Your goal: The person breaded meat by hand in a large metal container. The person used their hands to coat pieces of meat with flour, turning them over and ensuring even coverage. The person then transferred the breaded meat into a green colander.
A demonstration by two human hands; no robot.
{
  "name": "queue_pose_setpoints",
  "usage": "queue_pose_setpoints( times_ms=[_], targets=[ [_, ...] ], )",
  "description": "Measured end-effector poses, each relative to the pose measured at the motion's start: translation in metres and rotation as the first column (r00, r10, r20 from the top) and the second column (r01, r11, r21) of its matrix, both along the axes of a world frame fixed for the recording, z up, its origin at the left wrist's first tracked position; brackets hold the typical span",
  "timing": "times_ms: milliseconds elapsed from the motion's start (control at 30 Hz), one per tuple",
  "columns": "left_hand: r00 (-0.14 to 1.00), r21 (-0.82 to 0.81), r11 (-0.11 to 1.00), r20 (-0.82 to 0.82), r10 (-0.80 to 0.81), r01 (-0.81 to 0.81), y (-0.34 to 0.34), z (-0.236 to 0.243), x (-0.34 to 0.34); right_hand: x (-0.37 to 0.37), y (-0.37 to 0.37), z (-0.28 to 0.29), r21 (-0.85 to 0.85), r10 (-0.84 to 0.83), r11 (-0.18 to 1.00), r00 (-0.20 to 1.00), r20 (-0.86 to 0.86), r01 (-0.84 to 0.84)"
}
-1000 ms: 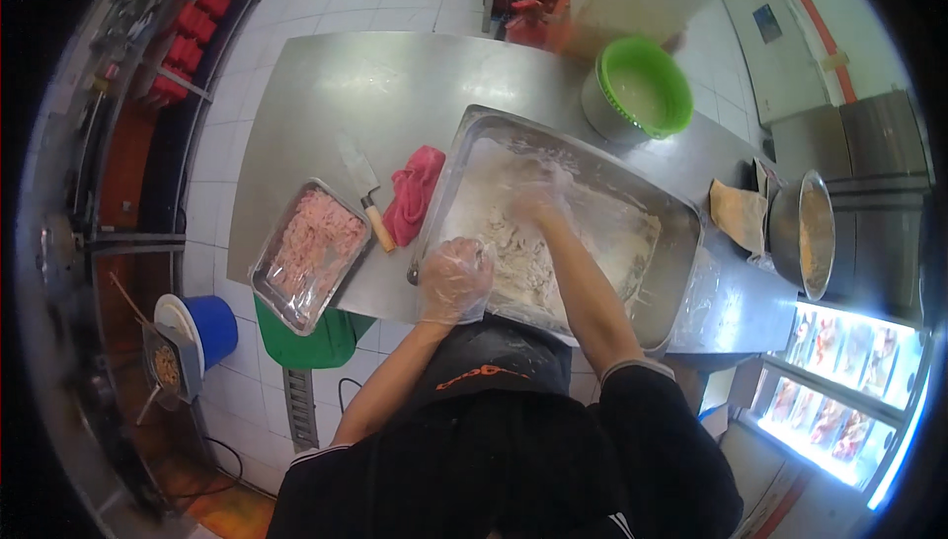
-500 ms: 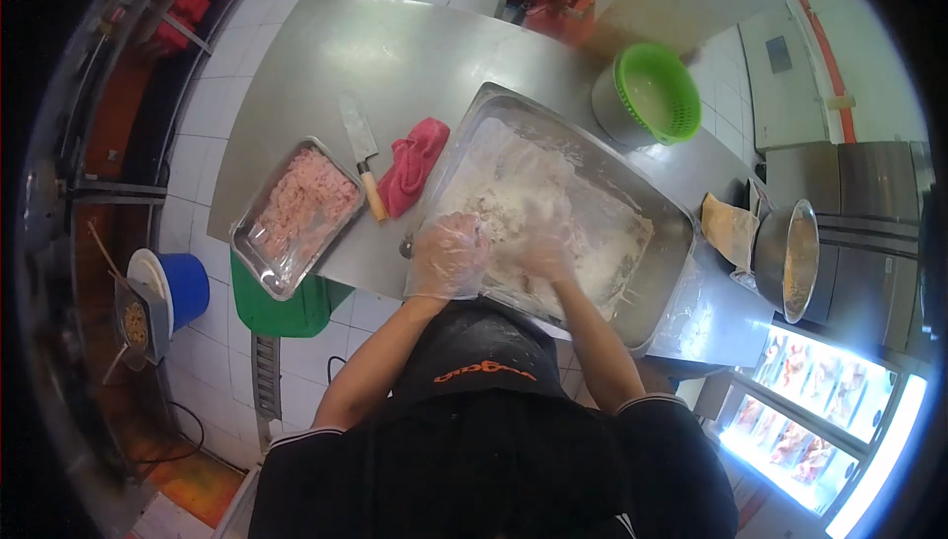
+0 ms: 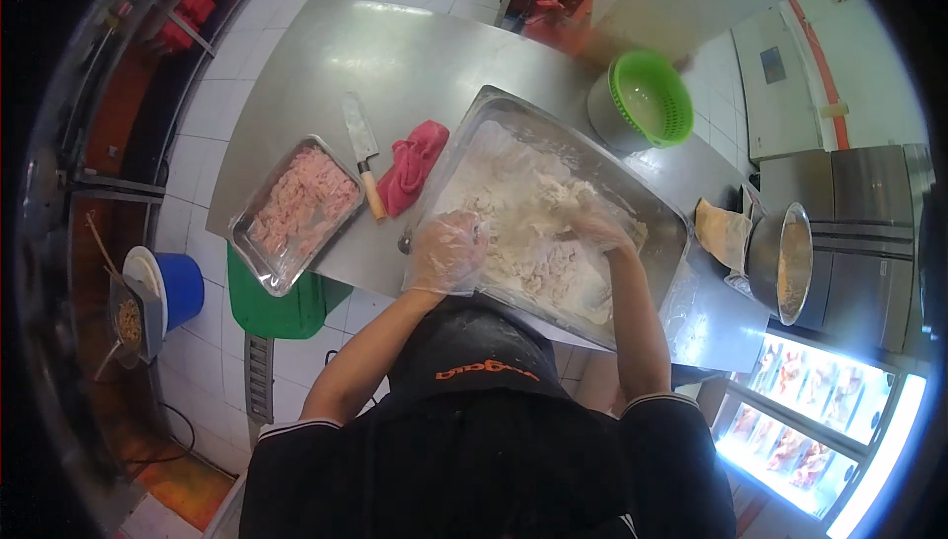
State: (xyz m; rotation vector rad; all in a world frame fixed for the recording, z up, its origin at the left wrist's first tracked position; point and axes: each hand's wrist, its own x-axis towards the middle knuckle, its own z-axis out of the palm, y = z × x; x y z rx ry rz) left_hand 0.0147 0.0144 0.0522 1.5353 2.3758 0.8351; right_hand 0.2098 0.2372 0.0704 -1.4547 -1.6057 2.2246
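Centrally, the large steel pan (image 3: 660,211) is sitting on the steel table (image 3: 296,75), heaped with pale, floury lumps (image 3: 523,213). The gloved left hand (image 3: 446,253) is gripping its near rim; the gloved right hand (image 3: 597,231) is lying open-fingered in the flour.

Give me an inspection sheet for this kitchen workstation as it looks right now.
Surface: steel table, bare at the far left end.
Job's things: large steel pan holding floury white pieces; smaller tray of raw pink meat to its left.
Clutter: cleaver and red cloth between the trays; green colander in a steel pot at the far edge; steel bowl at the right.
Hands: left hand in a clear glove at the pan's near rim; right hand, gloved, down in the floury mix.
Cables: dark cord on the floor at lower left.
Surroundings: white tiled floor, blue bucket, green bin, lit display fridge.
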Motion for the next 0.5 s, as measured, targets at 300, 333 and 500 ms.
queue_pose_setpoints(
  times_ms=[300,333,500],
  targets=[
    [0.999,0.027,0.999,0.036,0.022,-0.023,0.005,0.002,0.004,-0.069,-0.062,-0.135,0.831,-0.055,0.009,0.829,0.556,-0.557],
    [0.999,0.022,1.000,0.029,0.018,-0.018,0.006,0.002,0.005,-0.072,-0.056,-0.132,0.808,0.035,0.347,0.868,0.495,-0.475],
    [0.999,0.068,0.997,-0.028,0.040,-0.038,-0.001,-0.007,0.005,-0.038,-0.013,-0.043,0.443,0.166,0.804,0.865,0.474,-0.397]
  ],
)
